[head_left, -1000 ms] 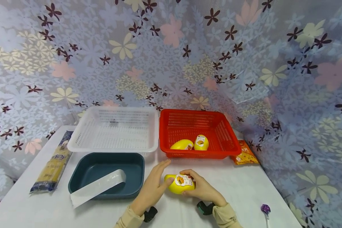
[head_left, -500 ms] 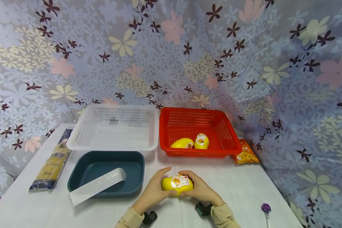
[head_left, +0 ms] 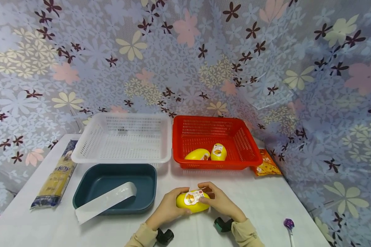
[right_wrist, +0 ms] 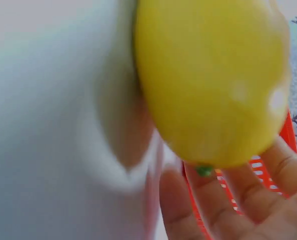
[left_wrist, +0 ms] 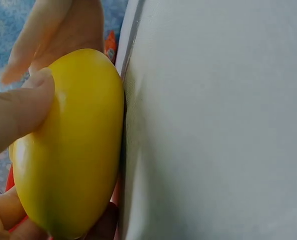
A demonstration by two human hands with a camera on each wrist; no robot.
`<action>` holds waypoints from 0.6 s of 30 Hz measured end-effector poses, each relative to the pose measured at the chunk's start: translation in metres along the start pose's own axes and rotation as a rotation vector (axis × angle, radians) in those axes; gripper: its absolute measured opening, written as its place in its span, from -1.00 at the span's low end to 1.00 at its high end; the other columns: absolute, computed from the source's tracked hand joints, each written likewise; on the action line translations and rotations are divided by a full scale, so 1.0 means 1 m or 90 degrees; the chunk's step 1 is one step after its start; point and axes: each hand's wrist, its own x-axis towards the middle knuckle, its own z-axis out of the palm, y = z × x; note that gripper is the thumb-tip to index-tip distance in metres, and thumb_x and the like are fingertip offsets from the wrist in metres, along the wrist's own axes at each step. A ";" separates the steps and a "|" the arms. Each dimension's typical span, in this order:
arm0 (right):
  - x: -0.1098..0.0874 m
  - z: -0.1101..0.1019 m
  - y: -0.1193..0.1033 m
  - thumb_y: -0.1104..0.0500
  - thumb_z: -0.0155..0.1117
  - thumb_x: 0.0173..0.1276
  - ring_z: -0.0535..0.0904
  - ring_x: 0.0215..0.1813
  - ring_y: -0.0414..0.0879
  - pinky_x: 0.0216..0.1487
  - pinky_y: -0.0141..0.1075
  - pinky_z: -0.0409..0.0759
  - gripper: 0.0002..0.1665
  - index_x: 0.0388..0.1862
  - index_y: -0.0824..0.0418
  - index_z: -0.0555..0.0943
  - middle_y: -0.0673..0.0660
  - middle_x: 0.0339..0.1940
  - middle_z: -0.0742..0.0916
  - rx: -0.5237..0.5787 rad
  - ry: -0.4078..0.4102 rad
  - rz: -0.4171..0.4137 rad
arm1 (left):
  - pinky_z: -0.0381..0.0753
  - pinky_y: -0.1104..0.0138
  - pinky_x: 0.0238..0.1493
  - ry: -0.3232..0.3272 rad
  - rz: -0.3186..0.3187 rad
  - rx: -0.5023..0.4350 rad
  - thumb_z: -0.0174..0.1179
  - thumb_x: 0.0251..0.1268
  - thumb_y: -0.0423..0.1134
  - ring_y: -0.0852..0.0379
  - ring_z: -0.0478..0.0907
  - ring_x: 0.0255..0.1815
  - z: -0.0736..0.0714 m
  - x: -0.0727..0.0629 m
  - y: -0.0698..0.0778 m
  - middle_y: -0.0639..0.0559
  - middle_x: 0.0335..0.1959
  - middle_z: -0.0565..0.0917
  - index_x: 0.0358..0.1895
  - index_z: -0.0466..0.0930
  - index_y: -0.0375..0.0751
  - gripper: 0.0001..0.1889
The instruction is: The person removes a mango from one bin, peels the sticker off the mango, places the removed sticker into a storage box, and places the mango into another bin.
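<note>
A yellow mango point(head_left: 195, 206) with a white picture label lies close over the white table, its far side hidden. My left hand point(head_left: 168, 207) grips its left end, with the thumb along the near side and the fingers behind. On the right, my right hand point(head_left: 221, 202) has its thumb against the mango near the label, while its other fingers stand loosely spread past the end. In the right wrist view these fingers point(right_wrist: 208, 205) are nearly straight beside the green tip of the mango point(right_wrist: 213, 90). The left wrist view shows a thumb point(left_wrist: 26, 112) pressed on the yellow skin point(left_wrist: 78, 145).
A red basket point(head_left: 216, 165) behind holds two more yellow mangoes point(head_left: 218, 152). To its left stands a white basket point(head_left: 122, 160). A dark teal tub point(head_left: 77, 197) has a white strip point(head_left: 106, 202) across it. A pasta packet point(head_left: 55, 178), orange snack bag point(head_left: 267, 164) and lollipop point(head_left: 289, 224) lie around.
My left hand has come in from the left and taken hold of the mango. The right hand gripped it earlier and has loosened, its fingers lifting away from the right end.
</note>
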 end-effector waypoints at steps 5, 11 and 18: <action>-0.001 -0.002 -0.001 0.05 0.19 0.42 0.56 0.13 0.04 0.13 -0.26 0.53 -0.68 0.02 0.22 0.58 0.18 0.10 0.64 -0.009 0.069 0.029 | 0.45 0.10 0.27 0.005 0.017 0.021 0.51 -0.10 -0.19 -0.01 0.53 0.15 0.003 0.001 -0.001 -0.07 0.14 0.61 0.23 0.50 -0.24 -0.30; 0.000 0.000 -0.004 0.09 0.25 0.38 0.59 0.10 0.01 0.10 -0.23 0.58 -0.78 -0.13 0.20 0.64 0.15 0.05 0.67 0.004 0.114 0.045 | 0.48 0.13 0.24 0.008 0.036 0.038 0.51 -0.11 -0.19 0.01 0.55 0.13 0.005 0.001 0.000 -0.05 0.12 0.62 0.20 0.53 -0.23 -0.32; 0.003 0.004 -0.009 0.17 0.33 0.30 0.62 0.00 -0.06 -0.03 -0.41 0.57 -0.88 -0.31 0.22 0.65 0.14 -0.07 0.73 0.020 0.163 0.050 | 0.51 0.12 0.22 0.027 0.038 0.062 0.52 -0.15 -0.23 0.01 0.57 0.12 0.006 0.002 0.004 -0.06 0.10 0.65 0.17 0.55 -0.24 -0.33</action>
